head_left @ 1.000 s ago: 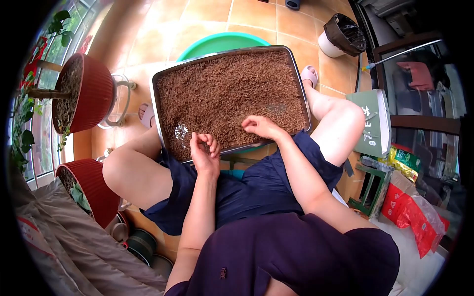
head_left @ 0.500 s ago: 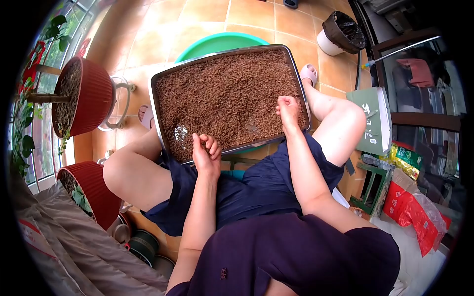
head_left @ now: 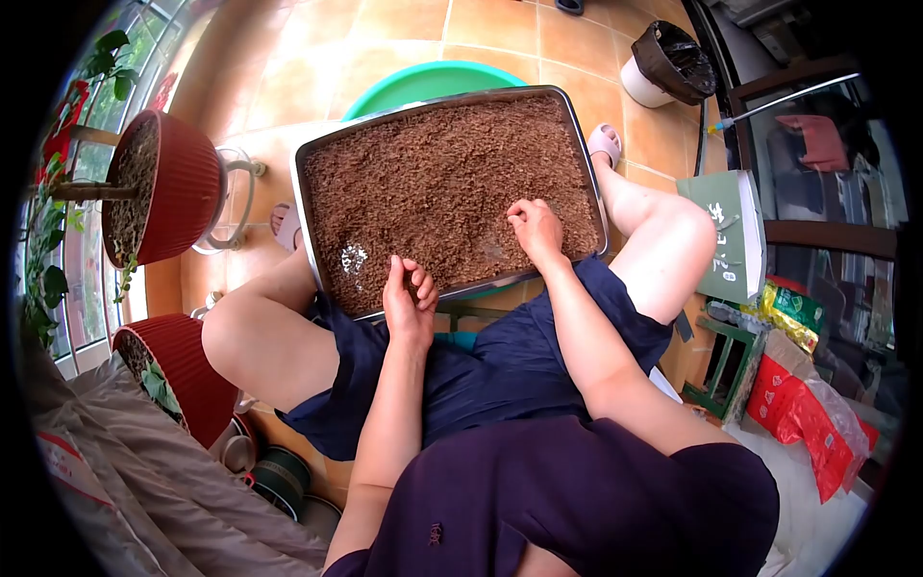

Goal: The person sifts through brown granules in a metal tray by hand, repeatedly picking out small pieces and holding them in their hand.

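A metal-rimmed tray (head_left: 300,207) filled with brown, crumbly soil-like grains (head_left: 433,173) lies between my knees. My left hand (head_left: 411,300) is over its near edge, palm turned inward, fingers curled closed; what they hold, if anything, is hidden. Farther right, my right hand (head_left: 536,233) hovers above the grains with thumb and fingers pinched together, and nothing I can name shows between them. A small white patch (head_left: 353,258) lies on the grains left of my left hand. A dull greyish patch (head_left: 492,252) is just left of my right wrist.
Under the tray is a green basin (head_left: 423,82). Red plant pots (head_left: 178,188) stand at left. A lined bin (head_left: 649,82) is at upper right. At right lie a green book (head_left: 716,231), a green metal frame (head_left: 726,361) and a red plastic bag (head_left: 803,418).
My right hand has moved left and slightly nearer me, over the grains, still pinched. My left hand has shifted a little to the right, fingers still curled. The tray has hardly moved.
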A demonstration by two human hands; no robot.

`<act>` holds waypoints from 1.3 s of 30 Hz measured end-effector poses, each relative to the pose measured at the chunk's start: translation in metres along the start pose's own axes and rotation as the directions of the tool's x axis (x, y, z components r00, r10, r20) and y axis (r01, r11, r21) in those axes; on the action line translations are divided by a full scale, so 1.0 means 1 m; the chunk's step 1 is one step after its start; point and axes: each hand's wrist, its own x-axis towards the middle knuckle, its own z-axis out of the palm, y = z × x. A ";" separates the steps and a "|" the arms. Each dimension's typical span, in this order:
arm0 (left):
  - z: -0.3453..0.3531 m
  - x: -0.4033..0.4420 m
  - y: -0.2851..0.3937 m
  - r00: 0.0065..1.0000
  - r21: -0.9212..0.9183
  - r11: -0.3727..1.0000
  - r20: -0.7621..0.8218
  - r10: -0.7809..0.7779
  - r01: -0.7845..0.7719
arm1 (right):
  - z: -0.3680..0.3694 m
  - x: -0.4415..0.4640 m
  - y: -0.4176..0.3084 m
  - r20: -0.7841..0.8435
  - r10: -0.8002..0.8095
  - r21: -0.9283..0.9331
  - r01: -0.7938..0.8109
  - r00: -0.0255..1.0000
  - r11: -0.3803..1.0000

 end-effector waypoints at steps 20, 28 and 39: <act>0.003 -0.001 -0.002 1.000 0.035 0.999 -0.012 -0.017 0.017 | -0.012 0.014 0.017 0.160 0.299 0.696 -0.323 0.941 0.642; 0.005 -0.001 -0.004 0.998 0.086 0.995 -0.017 -0.058 0.059 | -0.003 0.002 -0.003 0.325 0.204 0.694 -0.379 0.924 0.612; -0.001 0.003 -0.008 0.984 0.099 0.979 -0.016 -0.177 0.178 | -0.027 -0.017 -0.058 0.320 0.029 0.702 -0.257 0.947 0.665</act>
